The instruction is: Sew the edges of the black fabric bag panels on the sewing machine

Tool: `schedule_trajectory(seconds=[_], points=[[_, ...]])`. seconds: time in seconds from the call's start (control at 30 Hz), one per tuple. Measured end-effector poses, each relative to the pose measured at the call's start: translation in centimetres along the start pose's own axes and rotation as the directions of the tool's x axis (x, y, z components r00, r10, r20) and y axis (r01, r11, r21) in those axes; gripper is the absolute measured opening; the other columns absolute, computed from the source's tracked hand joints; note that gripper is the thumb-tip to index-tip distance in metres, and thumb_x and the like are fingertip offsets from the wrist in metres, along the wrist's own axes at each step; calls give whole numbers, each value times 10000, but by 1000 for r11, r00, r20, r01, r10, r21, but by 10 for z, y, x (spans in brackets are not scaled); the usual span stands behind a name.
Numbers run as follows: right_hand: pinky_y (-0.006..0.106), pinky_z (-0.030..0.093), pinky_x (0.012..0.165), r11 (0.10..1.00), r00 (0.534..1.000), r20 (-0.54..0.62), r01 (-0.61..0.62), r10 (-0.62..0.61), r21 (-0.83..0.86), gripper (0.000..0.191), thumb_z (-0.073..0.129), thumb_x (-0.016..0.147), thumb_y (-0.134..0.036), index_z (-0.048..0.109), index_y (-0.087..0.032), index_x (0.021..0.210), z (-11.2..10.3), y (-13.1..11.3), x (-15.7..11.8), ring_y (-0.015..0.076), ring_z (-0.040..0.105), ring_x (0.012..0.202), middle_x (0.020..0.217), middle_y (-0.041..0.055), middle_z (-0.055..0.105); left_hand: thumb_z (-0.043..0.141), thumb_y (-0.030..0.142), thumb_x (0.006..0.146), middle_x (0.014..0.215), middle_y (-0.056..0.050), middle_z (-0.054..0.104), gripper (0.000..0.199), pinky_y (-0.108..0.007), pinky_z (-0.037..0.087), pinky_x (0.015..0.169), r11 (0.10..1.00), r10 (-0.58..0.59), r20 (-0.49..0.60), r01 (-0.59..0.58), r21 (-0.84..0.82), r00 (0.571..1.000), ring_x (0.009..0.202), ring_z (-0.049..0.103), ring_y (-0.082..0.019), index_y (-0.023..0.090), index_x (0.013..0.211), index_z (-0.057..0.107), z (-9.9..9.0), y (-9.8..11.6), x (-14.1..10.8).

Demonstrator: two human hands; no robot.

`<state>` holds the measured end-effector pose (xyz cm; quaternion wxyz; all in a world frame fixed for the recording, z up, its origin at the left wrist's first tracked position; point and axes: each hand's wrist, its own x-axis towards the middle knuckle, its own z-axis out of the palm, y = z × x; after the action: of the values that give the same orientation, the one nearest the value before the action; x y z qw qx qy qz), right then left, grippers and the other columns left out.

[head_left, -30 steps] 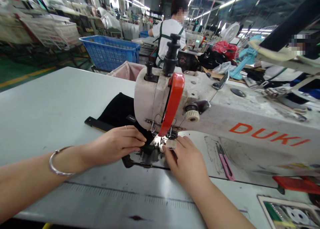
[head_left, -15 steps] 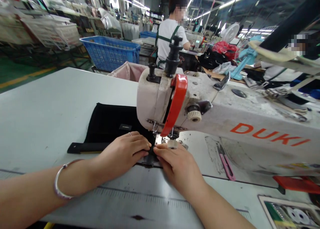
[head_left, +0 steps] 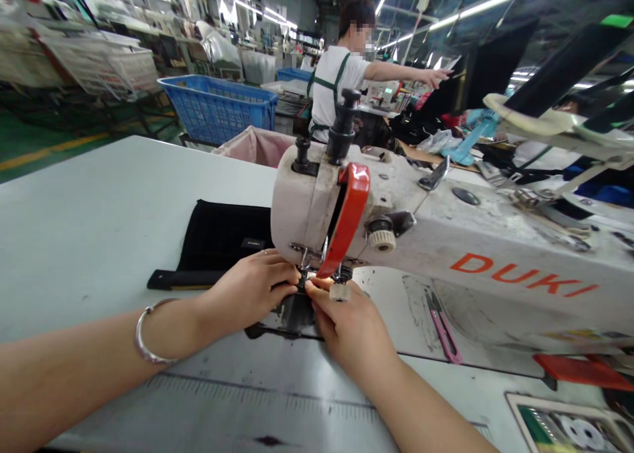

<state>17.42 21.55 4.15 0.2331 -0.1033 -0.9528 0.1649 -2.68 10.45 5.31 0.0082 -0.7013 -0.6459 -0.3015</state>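
Note:
Black fabric (head_left: 218, 236) with a small label lies flat left of the sewing machine (head_left: 416, 218), partly hidden behind its head. Along its near edge runs a stiff black strip (head_left: 183, 280) with a narrow yellowish line. My left hand (head_left: 255, 284), with a bracelet at the wrist, rests on the work, fingertips pinched on the fabric just left of the presser foot (head_left: 303, 278). Close by on the right, my right hand (head_left: 347, 317) has its thumb and fingers drawn together on the same fabric. The stitching spot is largely covered by fingers and the machine head.
Pink thread snips (head_left: 444, 331) lie on the machine bed to the right. A tray (head_left: 569, 423) with bobbins sits at the lower right. Beyond the table stand a pink cloth-lined bin (head_left: 252, 146), a blue basket (head_left: 218, 106) and a co-worker (head_left: 331, 76) with one arm stretched out.
The black fabric and strip have shifted a little right and away, with my left hand moving along. My right hand has barely moved. The co-worker's arm has reached out to the right, near dark material.

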Motion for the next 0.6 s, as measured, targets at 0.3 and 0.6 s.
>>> schedule_trajectory(seconds=[0.3,0.6], points=[[424,611,856,1000,1000,5,-3,3,-8,311,545,973,-93,775,-169,1168,1,-1,-1,280,667,991,1211,143,747,604,172,983,926,-11,775,199,-337,570,941,999,-20,-16,21,34,1000,942,720,-214,223,850,743,5,-3,-2],[361,557,959,997,995,90,-30,36,-65,224,587,974,-136,739,-178,1133,1,-8,5,244,663,1073,1173,93,762,532,183,1002,1006,61,770,237,-328,607,889,998,30,-63,-26,59,998,972,735,-227,253,944,751,7,-19,-12]])
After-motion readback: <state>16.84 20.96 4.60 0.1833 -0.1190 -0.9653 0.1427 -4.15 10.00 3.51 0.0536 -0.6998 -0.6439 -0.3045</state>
